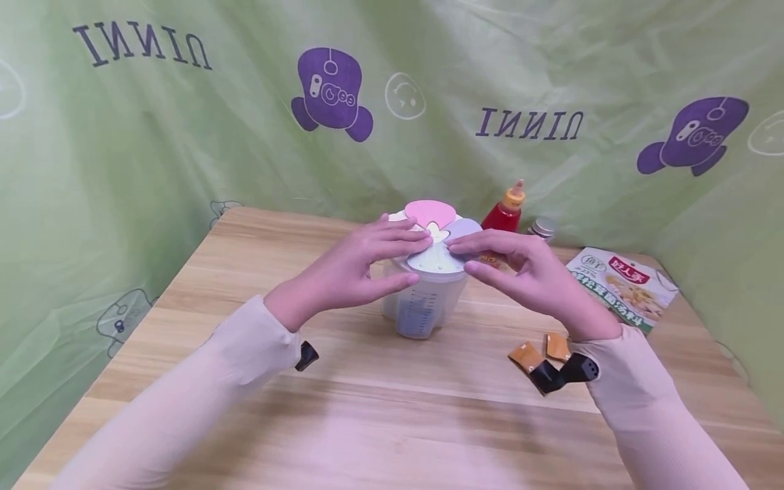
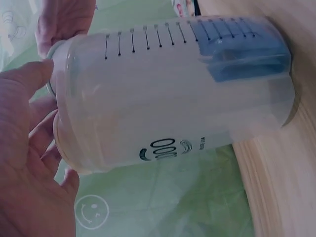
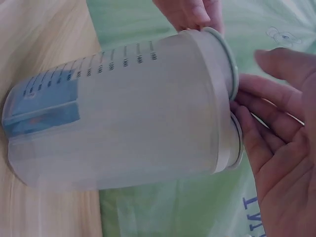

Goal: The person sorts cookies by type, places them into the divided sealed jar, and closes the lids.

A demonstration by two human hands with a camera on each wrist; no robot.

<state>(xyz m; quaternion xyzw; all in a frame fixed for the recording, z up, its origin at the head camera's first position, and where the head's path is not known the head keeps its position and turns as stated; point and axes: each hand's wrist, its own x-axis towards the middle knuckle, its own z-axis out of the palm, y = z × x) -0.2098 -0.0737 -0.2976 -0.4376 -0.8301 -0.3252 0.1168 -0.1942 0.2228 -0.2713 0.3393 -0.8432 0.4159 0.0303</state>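
Note:
A translucent storage canister (image 1: 425, 309) with printed measuring marks stands upright on the table. Its lid has pink (image 1: 431, 212), lavender and white flaps around a small centre piece. Something blue (image 2: 247, 52) shows low inside it. My left hand (image 1: 367, 262) lies over the lid's left side, fingers extended onto the top and thumb near the front rim. From the right, my right hand (image 1: 523, 265) rests its fingertips on the lid, fingers slightly bent. In the right wrist view, those fingers touch the flaps at the canister's (image 3: 143, 123) lid end, and the thumb is apart from it.
Behind the canister are a red bottle (image 1: 502, 218) with a yellow cap and a jar (image 1: 542, 227) with a silvery lid. A printed food package (image 1: 627, 286) lies at the right. Small orange-brown packets (image 1: 525, 356) lie near my right wrist. A green curtain (image 1: 245, 136) hangs behind the table.

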